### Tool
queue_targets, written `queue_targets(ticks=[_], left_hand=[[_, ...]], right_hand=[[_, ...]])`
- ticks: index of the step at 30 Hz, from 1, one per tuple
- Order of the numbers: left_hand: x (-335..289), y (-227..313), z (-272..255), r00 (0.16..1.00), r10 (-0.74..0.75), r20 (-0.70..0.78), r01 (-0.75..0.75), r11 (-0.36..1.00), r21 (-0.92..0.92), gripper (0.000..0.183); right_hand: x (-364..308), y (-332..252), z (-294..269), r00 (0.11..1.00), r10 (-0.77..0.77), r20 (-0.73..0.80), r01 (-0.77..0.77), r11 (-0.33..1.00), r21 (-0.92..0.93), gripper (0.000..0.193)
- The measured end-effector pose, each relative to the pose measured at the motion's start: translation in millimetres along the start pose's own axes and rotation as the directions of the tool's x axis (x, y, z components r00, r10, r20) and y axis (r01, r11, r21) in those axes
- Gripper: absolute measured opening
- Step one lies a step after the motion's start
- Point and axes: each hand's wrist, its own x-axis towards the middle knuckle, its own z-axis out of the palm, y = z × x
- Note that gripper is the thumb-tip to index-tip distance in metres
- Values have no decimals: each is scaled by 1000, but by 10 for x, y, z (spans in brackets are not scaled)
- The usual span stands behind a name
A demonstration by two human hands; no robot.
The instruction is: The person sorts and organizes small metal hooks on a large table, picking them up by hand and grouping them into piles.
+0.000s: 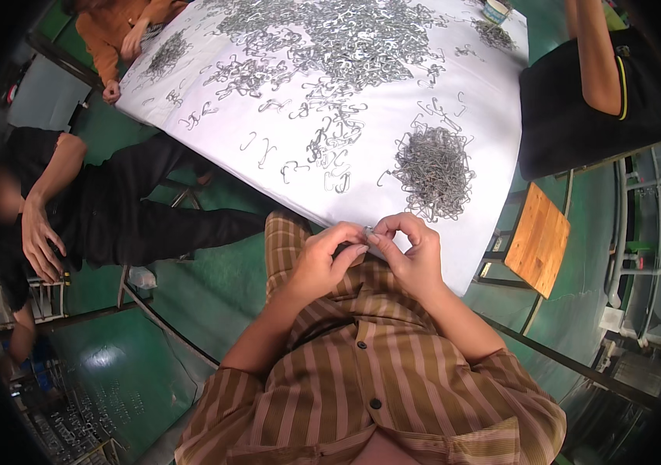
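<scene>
My left hand (pixel 327 257) and my right hand (pixel 410 253) meet just off the near edge of the white table (pixel 229 177), above my lap. Thumbs and fingers of both are closed in a pinch. Between the fingertips shows a bit of a small metal piece (pixel 370 229), mostly hidden by the fingers; its shape is not clear. Just beyond my right hand lies a dense heap of bent metal hooks (pixel 435 170). Left of that heap, loose metal hooks (pixel 336 139) are scattered over the tabletop.
A large pile of hooks (pixel 365 43) covers the far middle, with a smaller heap (pixel 167 54) at the far left. A cup (pixel 495 11) stands at the far right. People sit left, far left and right. A wooden stool (pixel 538 242) stands at right.
</scene>
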Motion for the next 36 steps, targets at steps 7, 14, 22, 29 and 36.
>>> queue_targets(ticks=[7,14,22,29,36], left_hand=[[678,-263,38,988,155,-26,-137,932,336,9],[1142,-489,569,976,169,135,-192,392,900,9],[1430,-297,597,984,-62,166,-115,487,866,8],[1112,-171,-57,960,-212,-181,278,659,699,18],[1024,-228,-359,981,-29,-191,175,541,822,29]], right_hand=[[-64,1,-90,999,-38,-28,35,995,-88,12],[-188,2,-83,998,-55,-15,52,992,-119,13],[-179,-59,-39,996,-84,17,85,991,-102,12],[-227,22,-6,997,-69,39,71,997,-41,12],[-187,75,5,994,-100,51,100,995,-8,13]])
